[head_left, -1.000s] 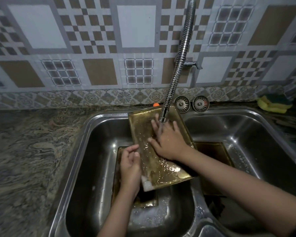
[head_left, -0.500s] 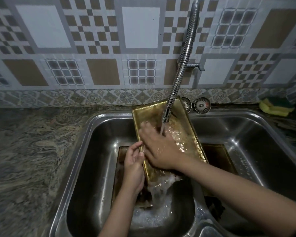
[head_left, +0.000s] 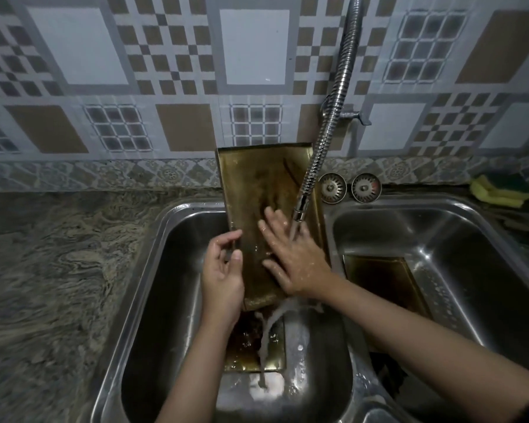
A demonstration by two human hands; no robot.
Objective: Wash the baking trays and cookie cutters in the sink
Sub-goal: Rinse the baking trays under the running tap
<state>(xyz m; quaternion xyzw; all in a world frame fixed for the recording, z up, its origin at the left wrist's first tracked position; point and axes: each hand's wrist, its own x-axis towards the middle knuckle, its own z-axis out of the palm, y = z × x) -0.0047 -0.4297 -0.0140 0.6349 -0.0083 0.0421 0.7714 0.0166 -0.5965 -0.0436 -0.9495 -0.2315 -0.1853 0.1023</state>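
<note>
Water sheets off tilted golden tray [head_left: 257,184] (left hand [head_left: 222,270] gripping edge, right hand [head_left: 293,257] flat, open).

Patterned tile wall [head_left: 104,87], marbled granite countertop [head_left: 58,270], dim light.

The left hand [head_left: 222,274] is curling, thumb and fingers pinched together, its forearm rising from below. The right hand [head_left: 293,261] is lying flat with fingers spread, wet, its forearm entering from the lower right.
</note>
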